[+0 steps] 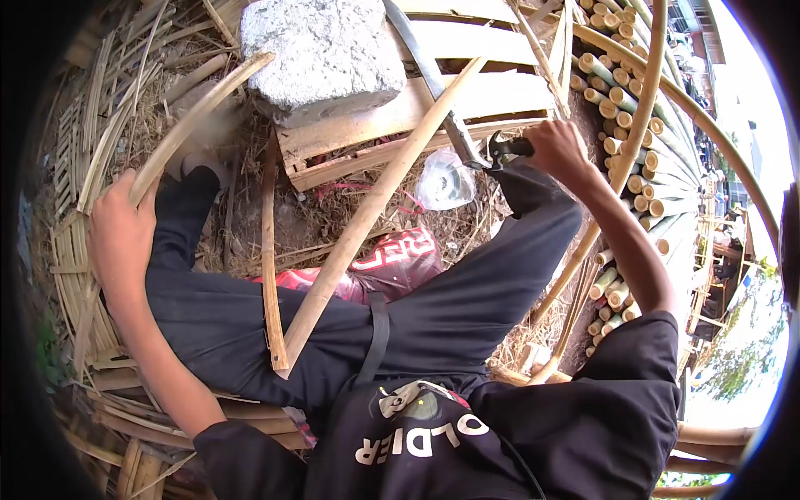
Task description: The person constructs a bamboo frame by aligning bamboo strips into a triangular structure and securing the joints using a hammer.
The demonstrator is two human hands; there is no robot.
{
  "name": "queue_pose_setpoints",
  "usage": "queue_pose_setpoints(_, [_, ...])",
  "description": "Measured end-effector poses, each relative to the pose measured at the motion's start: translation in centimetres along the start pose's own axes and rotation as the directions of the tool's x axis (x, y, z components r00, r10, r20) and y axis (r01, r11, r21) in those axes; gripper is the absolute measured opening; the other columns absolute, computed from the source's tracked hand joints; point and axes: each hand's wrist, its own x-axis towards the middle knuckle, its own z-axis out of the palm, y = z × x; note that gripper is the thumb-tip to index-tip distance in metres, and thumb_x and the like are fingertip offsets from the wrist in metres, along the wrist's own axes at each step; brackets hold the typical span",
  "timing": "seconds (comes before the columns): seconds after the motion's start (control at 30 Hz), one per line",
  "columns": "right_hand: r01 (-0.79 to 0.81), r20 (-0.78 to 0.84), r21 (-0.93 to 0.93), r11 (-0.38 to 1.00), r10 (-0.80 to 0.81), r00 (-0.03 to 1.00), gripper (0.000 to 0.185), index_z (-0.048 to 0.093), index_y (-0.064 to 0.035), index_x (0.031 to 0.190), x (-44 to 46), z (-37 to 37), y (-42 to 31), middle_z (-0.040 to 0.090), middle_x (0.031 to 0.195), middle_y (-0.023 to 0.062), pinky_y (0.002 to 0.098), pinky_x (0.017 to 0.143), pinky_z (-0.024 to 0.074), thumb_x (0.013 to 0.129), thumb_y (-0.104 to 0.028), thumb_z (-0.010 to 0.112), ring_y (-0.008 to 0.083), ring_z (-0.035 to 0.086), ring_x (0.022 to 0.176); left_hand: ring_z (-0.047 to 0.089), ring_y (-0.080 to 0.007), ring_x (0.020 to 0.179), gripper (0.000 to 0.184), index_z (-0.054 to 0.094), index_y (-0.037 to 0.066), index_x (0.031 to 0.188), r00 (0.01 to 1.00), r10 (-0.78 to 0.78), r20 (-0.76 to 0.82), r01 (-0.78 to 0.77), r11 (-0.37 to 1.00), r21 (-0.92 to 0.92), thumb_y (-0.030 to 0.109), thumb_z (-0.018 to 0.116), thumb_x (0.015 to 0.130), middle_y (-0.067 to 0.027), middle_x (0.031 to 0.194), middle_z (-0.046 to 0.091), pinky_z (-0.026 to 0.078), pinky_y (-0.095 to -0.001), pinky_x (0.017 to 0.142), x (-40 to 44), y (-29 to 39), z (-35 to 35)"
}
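My left hand (123,237) is closed round the near end of a split bamboo strip (204,112), which slants up toward a pale stone block (321,54). In my right hand (560,150) is the dark handle of a long machete (433,79). Its blade runs up and left across the wooden slats beside the block. Another bamboo strip (387,212) crosses my lap diagonally and passes over the slats. Beside it a narrower strip (269,258) rests with its lower end on my thigh. My fingers partly hide the handle.
Under the block is a wooden slatted crate (358,137). A clear plastic cup (445,181) and a red printed bag (396,262) lie on the ground between my legs. Stacked bamboo poles (621,125) stand at right, with long poles (654,75) crossing before them. Split strips (71,258) pile up at left.
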Motion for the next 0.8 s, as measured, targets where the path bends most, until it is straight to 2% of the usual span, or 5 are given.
queue_pose_setpoints(0.07, [-0.125, 0.148, -0.064, 0.990, 0.133, 0.980, 0.038, 0.072, -0.0069, 0.083, -0.9, -2.5, 0.2, 0.068, 0.072, 0.0129, 0.0431, 0.066, 0.0552, 0.069, -0.040, 0.086, 0.0293, 0.069, 0.070, 0.062, -0.0473, 0.091, 0.038, 0.067, 0.006, 0.106, 0.998, -0.017, 0.068, 0.017, 1.000, 0.004, 0.042, 0.061, 0.097, -0.0245, 0.091, 0.067, 0.049, -0.0539, 0.074, 0.0, 0.6, -0.3])
queue_pose_setpoints(0.27, [-0.343, 0.003, 0.310, 0.887, 0.360, 0.933, 0.038, 0.071, -0.0014, 0.089, -2.9, -4.8, 1.7, 0.059, 0.065, 0.0068, 0.0363, 0.060, 0.0465, 0.074, -0.033, 0.084, 0.0236, 0.055, 0.059, 0.055, -0.0494, 0.078, 0.048, 0.067, 0.003, 0.095, 1.000, 0.001, -0.018, -0.003, 0.990, -0.143, 0.051, 0.066, 0.093, -0.0268, 0.079, 0.061, 0.047, -0.0493, 0.068, -0.3, -0.4, 0.1])
queue_pose_setpoints(0.4, [-0.298, -0.055, 0.880, 0.369, 0.703, 0.709, 0.035, 0.067, -0.0054, 0.083, 0.0, -3.7, -3.0, 0.046, 0.065, -0.0069, 0.0256, 0.054, 0.0319, 0.091, -0.038, 0.076, 0.0045, 0.042, 0.060, 0.063, -0.0453, 0.080, 0.060, 0.068, 0.003, 0.098, 0.994, 0.014, 0.105, 0.007, 0.979, -0.205, 0.062, 0.064, 0.089, -0.0242, 0.079, 0.065, 0.050, -0.0487, 0.074, -0.9, -0.9, -2.0])
queue_pose_setpoints(0.6, [0.226, 0.159, 0.866, -0.446, 0.674, 0.722, 0.044, 0.043, -0.0169, 0.075, 5.0, -0.3, -8.1, 0.035, 0.062, -0.0073, 0.0239, 0.047, 0.0230, 0.099, -0.047, 0.063, 0.0051, 0.031, 0.052, 0.060, -0.0233, 0.064, 0.066, 0.069, -0.002, 0.094, 0.971, 0.123, 0.204, -0.033, 0.918, -0.396, 0.063, 0.058, 0.094, -0.0112, 0.068, 0.060, 0.048, -0.0385, 0.065, -0.8, -1.1, -3.5])
queue_pose_setpoints(0.8, [0.165, 0.312, 0.834, -0.527, 0.697, 0.646, 0.037, 0.055, -0.0113, 0.081, 3.4, 3.6, -7.8, 0.049, 0.062, -0.0030, 0.0223, 0.045, 0.0366, 0.097, -0.042, 0.068, 0.0066, 0.048, 0.050, 0.036, -0.0043, 0.042, 0.060, 0.067, 0.003, 0.092, 0.780, 0.260, 0.569, 0.257, 0.696, -0.671, 0.061, 0.054, 0.098, 0.0039, 0.054, 0.041, 0.034, -0.0234, 0.039, 2.9, 1.3, -5.3])
